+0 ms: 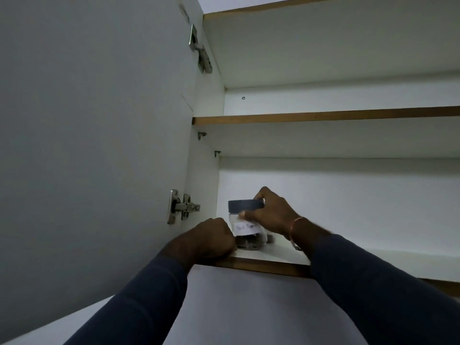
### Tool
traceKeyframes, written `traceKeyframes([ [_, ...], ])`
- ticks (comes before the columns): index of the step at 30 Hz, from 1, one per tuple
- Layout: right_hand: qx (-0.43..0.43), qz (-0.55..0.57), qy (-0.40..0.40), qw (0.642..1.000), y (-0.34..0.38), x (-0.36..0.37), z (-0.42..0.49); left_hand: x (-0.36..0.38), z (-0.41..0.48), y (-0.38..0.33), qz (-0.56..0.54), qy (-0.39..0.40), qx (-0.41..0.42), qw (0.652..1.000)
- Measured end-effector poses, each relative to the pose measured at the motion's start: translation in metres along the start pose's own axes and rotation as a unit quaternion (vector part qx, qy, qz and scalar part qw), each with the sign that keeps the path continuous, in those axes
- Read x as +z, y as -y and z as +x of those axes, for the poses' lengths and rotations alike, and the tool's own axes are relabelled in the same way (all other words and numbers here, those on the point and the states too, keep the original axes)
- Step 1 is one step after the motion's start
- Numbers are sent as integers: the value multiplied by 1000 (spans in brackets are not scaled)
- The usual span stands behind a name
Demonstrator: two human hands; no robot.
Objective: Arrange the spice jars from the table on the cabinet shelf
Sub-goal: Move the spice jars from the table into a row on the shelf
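A clear spice jar (245,241) with a dark grey lid, a white handwritten label and dark contents stands on the lowest cabinet shelf (276,253), near its left wall. My right hand (270,215) grips the jar from the right, fingers over the lid and thumb below it. My left hand (211,239) is closed in a fist at the shelf's front edge, left of the jar and touching or nearly touching its base. I cannot tell whether it holds anything.
The open cabinet door (99,145) with two metal hinges (183,206) stands to the left. A second shelf (323,115) and a top board sit above. The lower shelf stretches white to the right of the jar.
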State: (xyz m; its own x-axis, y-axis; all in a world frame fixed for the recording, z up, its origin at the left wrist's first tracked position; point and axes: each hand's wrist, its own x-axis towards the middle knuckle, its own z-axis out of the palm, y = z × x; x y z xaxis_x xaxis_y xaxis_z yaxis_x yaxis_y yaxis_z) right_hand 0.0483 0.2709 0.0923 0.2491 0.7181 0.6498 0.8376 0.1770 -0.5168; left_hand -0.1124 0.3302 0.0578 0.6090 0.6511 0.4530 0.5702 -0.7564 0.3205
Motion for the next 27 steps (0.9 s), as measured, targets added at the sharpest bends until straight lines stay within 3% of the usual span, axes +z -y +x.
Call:
traceKeyframes([
  [5,-39,-198,5,979,7,49,44,9,15,16,-5,-46,3,999],
  [9,-34,-296,21,954,7,71,77,15,24,20,57,23,-31,998],
  [15,-15,-348,29,937,-6,84,109,16,44,13,117,151,-26,981],
  [27,-39,-363,20,931,-14,91,122,33,62,20,-50,135,-120,982],
])
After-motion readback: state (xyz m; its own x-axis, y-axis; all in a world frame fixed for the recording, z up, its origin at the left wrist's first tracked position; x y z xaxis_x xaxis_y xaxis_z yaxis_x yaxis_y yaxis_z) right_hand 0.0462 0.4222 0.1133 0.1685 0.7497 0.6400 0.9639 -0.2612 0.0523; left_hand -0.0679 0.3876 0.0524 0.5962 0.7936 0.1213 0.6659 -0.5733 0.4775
